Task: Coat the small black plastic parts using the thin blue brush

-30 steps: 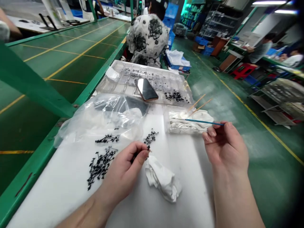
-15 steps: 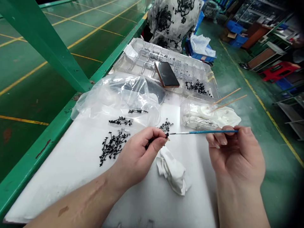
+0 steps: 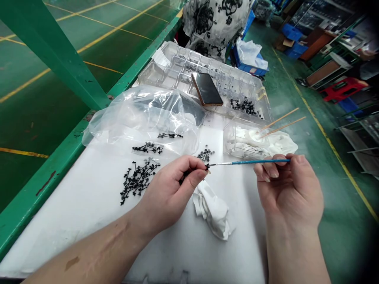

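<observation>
My left hand (image 3: 174, 187) pinches a small black part (image 3: 207, 167) between thumb and fingertips; most of it is hidden in the hand. My right hand (image 3: 291, 185) is closed on the end of a thin blue paintbrush (image 3: 251, 162). The brush lies nearly level, and its tip meets the black part. Left of my left hand, a pile of black stemmed parts (image 3: 139, 177) is spread on the white tabletop (image 3: 89, 205). Just beyond my fingertips lie several small rings (image 3: 205, 154). A crumpled white cloth (image 3: 211, 211) rests below my left hand.
Behind are a clear plastic bag (image 3: 142, 114), a divided clear tray (image 3: 248, 86) of small parts and a phone (image 3: 206, 88) on its edge. A clear box (image 3: 229, 136) holds white cloth and two sticks (image 3: 280, 120). A person in a patterned garment (image 3: 219, 23) is at the far end.
The whole view has shifted slightly, with things sitting a little further left and up. Both hands keep their holds, and the brush tip remains at the black part.
</observation>
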